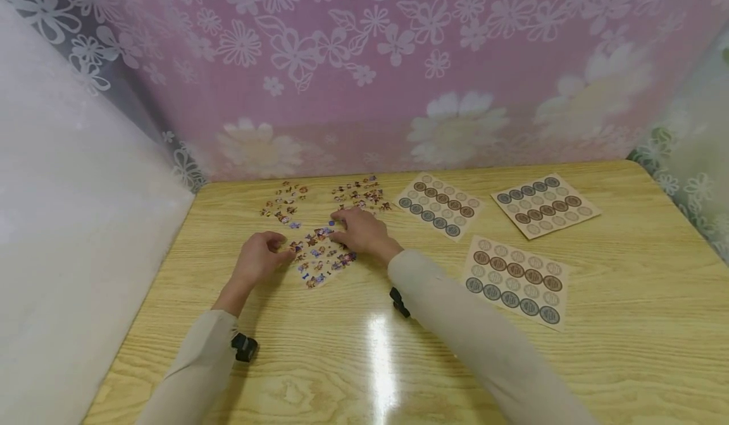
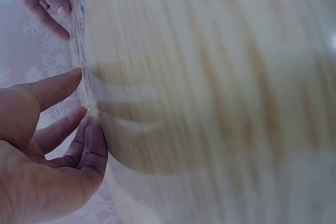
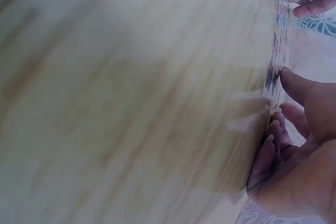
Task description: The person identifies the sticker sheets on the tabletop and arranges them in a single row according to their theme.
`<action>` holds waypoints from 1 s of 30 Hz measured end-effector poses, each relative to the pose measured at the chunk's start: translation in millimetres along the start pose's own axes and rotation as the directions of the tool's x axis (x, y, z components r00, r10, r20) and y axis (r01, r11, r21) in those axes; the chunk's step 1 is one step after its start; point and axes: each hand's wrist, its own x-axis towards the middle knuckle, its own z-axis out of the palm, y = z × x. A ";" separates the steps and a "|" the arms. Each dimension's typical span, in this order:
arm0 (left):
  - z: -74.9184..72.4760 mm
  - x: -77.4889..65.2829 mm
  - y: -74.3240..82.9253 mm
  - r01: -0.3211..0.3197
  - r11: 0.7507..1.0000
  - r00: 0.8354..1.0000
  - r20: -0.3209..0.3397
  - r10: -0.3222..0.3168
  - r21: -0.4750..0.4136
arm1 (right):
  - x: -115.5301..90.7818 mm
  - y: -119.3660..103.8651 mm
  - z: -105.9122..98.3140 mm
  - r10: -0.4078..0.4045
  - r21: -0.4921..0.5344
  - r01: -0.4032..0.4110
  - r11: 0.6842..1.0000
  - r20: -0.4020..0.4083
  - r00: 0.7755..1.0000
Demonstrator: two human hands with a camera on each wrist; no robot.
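A clear sheet of small colourful cartoon stickers (image 1: 319, 264) lies tilted on the wooden table between the two hands. At its left corner, my left hand (image 1: 256, 264) rests with the thumb at the sheet's edge; in the left wrist view the left hand (image 2: 47, 150) has thumb and forefinger apart, fingertips down on the surface. My right hand (image 1: 364, 229) lies over the sheet's upper right corner, its thumb on the sheet and forefinger beyond. The right wrist view shows the right hand (image 3: 304, 145) with thumb and fingers apart. A small blue spot shows beside its fingertips.
Two groups of similar stickers, one at the back left (image 1: 285, 200) and one at the back middle (image 1: 359, 194), lie behind the hands. To the right are three beige sheets of round stickers (image 1: 438, 203). Floral curtains (image 1: 353, 115) hang behind the wooden table (image 1: 319, 362).
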 end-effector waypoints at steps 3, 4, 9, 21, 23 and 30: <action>0.3 0.3 2.1 0.008 1.000 1.000 0.013 -0.008 0.002 | 0.2 -0.3 -0.4 0.004 -0.014 -0.004 1.000 0.005 1.000; 0.3 0.3 2.7 0.006 1.000 1.000 0.017 -0.006 0.003 | 0.0 -0.5 -0.5 0.005 -0.016 -0.005 1.000 0.004 1.000; 0.0 1.1 4.2 0.007 1.000 1.000 0.022 -0.007 0.004 | -0.4 -1.5 -0.9 0.014 -0.012 -0.014 1.000 -0.004 1.000; 1.1 0.1 0.9 -0.016 1.000 1.000 0.007 0.016 0.007 | -2.4 -6.1 -1.8 0.051 -0.026 -0.050 0.998 0.020 0.999; 1.7 0.1 0.5 -0.031 0.999 1.000 0.001 0.031 0.008 | -2.9 -6.5 -2.4 0.053 -0.021 -0.053 0.998 0.021 0.998; 2.7 -0.3 0.7 -0.062 0.998 0.998 -0.015 0.063 0.014 | -3.0 -6.6 -4.0 0.047 -0.023 -0.046 0.999 0.023 0.999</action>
